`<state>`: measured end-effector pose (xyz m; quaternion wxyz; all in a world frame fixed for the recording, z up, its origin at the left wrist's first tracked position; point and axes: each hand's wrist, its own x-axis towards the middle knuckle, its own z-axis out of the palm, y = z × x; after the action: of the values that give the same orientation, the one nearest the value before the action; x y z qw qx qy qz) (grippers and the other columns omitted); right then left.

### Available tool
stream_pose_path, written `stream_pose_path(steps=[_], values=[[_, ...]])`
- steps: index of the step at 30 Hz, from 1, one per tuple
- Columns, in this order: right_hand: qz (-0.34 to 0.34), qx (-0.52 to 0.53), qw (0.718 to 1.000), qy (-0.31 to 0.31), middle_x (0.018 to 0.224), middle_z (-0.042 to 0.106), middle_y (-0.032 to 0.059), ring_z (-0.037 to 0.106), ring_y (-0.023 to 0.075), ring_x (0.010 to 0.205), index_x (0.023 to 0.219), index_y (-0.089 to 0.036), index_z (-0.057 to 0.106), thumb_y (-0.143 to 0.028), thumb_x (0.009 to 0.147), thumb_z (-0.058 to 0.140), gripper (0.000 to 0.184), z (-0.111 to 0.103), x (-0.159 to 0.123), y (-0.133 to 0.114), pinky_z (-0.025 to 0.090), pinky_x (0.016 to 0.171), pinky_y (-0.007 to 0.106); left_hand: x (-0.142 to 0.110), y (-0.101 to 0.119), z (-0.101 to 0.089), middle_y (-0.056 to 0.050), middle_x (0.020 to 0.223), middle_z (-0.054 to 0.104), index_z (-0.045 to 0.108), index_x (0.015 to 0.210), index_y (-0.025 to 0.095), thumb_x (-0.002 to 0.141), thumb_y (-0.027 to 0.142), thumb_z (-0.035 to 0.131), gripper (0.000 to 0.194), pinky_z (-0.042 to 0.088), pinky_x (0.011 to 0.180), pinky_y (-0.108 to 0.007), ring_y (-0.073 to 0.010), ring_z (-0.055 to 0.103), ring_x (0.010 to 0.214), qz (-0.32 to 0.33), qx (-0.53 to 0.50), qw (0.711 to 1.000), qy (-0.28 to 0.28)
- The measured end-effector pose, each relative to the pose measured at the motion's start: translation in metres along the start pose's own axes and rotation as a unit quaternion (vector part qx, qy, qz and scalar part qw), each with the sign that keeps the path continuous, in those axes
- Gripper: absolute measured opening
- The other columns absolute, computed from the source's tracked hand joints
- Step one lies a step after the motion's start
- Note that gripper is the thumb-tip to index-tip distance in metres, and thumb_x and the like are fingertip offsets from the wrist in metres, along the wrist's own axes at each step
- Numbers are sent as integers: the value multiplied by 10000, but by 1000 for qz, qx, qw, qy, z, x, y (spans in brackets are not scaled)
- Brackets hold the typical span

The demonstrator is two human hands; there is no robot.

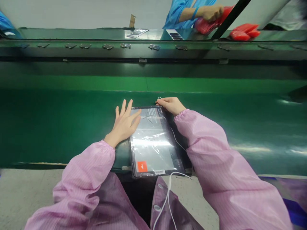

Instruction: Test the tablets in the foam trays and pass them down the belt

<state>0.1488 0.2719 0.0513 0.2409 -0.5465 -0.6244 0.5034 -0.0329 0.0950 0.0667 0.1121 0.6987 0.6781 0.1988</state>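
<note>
A tablet (153, 140) in clear plastic film lies before me at the front edge of the green work surface, its lit screen showing an orange square marked "Fail". My left hand (126, 123) rests on its upper left corner, open, fingers spread. At the upper right corner, my right hand (170, 104) is closed in a pinch on a white earphone cable, a bit of which shows at the fingertips; its end is hidden. More of the white earphone cable (169, 185) splits in two and hangs over my lap beneath the tablet's lower edge.
Across the green bench (59, 121) runs a raised ledge with a row of small flat film-wrapped pieces (154, 47). Behind it, a co-worker's hand (212, 12) holds red bags (207, 25). More red packs (244, 32) lie to the right, past a dark slanted post (229, 20).
</note>
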Motion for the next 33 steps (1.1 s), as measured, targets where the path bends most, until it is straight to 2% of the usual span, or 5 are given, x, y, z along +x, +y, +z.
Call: stream_pose_path(steps=[4,11,21,27,33], values=[[5,10,1000,1,823,724,74,492,64,539,781,-107,740,-215,878,674,160,0,0,2,393,496,178,-8,1,-8,43,1649,212,783,906,258,1049,440,187,640,-17,1229,-551,-273,26,1541,77,-55,995,-7],[4,21,1000,7,842,727,78,518,74,562,777,-115,742,-272,841,733,170,1,3,7,404,514,188,13,-1,-1,-70,1669,130,497,1444,260,1048,454,231,515,44,1203,-620,-296,-32,1537,-29,-65,997,6],[-8,28,1000,6,852,733,78,525,78,570,793,-116,749,-272,827,733,160,0,3,8,395,498,182,0,-8,-11,131,1632,226,768,794,275,1034,475,144,698,25,1255,-481,-252,55,1541,65,-75,995,14],[-13,25,1000,7,831,728,76,527,76,578,773,-114,742,-245,852,698,160,1,4,8,405,522,182,9,-10,-3,-34,1665,157,569,1383,258,1040,480,172,570,56,1212,-630,-307,-23,1536,-34,-70,996,35],[-8,20,1000,9,836,727,66,526,81,595,774,-125,740,-260,850,706,159,2,3,6,408,537,191,7,-2,-5,98,1650,186,763,1046,296,1043,490,144,649,4,1244,-542,-294,31,1539,69,-49,996,3]])
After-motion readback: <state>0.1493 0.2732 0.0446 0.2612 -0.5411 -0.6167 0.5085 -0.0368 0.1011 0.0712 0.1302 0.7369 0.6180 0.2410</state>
